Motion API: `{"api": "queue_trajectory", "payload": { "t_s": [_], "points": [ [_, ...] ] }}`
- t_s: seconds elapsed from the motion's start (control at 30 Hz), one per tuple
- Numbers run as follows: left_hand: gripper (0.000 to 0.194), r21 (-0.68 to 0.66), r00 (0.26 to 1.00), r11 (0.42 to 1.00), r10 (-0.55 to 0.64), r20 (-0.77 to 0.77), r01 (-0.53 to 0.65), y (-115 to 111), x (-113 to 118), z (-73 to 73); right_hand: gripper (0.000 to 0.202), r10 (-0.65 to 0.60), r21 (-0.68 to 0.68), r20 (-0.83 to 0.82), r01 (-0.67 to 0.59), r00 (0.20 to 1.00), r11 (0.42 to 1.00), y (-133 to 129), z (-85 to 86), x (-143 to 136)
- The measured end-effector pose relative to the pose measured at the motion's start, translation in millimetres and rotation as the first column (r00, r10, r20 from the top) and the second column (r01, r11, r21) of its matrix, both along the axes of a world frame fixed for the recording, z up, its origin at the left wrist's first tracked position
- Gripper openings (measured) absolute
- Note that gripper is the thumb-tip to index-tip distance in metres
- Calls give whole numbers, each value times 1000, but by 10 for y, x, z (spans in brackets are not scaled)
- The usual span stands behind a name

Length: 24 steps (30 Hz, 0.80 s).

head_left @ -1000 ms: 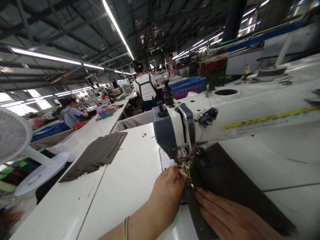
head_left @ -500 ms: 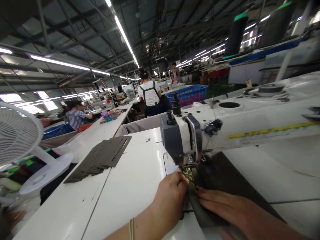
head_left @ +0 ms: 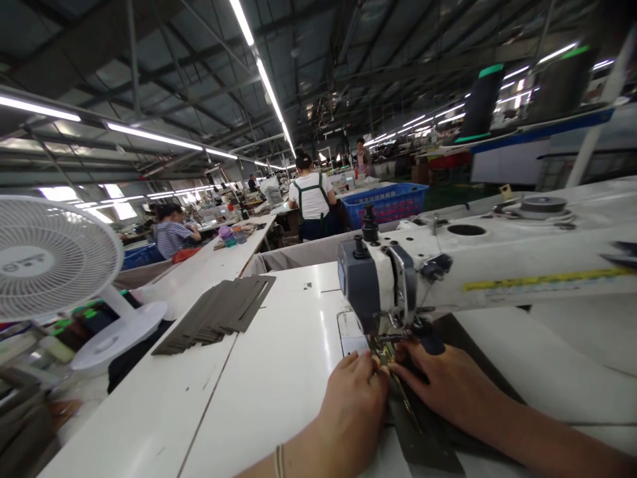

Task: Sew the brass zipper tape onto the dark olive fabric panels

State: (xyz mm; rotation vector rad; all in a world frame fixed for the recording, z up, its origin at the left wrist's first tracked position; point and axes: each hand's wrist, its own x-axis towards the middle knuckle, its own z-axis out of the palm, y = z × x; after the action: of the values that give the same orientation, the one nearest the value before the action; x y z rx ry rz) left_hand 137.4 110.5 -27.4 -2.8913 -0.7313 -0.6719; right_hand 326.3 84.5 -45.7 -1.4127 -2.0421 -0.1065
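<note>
A white and grey sewing machine (head_left: pixel 378 285) stands over the table, its presser foot just beyond my fingertips. Under it lies a dark grey-brown fabric piece (head_left: pixel 428 441), along which runs a gold-toothed zipper (head_left: pixel 409 401). My left hand (head_left: pixel 352 408) is closed at the zipper's left side, close to the foot, with its fingertips curled down. From the right, my right hand (head_left: pixel 448 382) pinches at the zipper with thumb and fingers, resting over the fabric. The fingertips of both hands almost meet, and what lies right between them is partly hidden.
A fanned stack of dark fabric panels (head_left: pixel 219 312) lies left on the white table (head_left: pixel 279 378). Beyond it stands a white fan (head_left: pixel 54 259). Ahead are a blue basket (head_left: pixel 385 202) and a seated co-worker (head_left: pixel 312 199). Scissors (head_left: pixel 620 255) rest on the machine arm.
My right hand has gone from lying flat on the fabric to pinching by the foot. More of the zipper shows behind my fingers. The view has swung slightly left.
</note>
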Motion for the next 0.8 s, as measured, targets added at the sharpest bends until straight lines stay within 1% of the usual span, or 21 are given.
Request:
{"api": "queue_trajectory", "payload": {
  "t_s": [0.13,0.3,0.4,0.67,0.8],
  "points": [
    [22,-3,1000,1000,1,-20,-1,19,3,-5,32,-62,-36,-48,61,997,998,42,-67,50],
    [17,-30,997,999,-12,-78,10,20,6,55,37,-69,-110,-95,59,993,992,79,-74,108],
    [15,-27,996,1000,-19,-87,17,29,17,92,37,-77,-143,-121,59,990,988,93,-72,118],
    [9,-80,995,996,40,-95,-48,49,41,119,33,-58,-171,-142,34,988,985,168,-118,113],
    [8,-116,995,990,70,-76,-78,39,38,107,33,-73,-151,-125,53,989,987,196,-136,104]
  ]
}}
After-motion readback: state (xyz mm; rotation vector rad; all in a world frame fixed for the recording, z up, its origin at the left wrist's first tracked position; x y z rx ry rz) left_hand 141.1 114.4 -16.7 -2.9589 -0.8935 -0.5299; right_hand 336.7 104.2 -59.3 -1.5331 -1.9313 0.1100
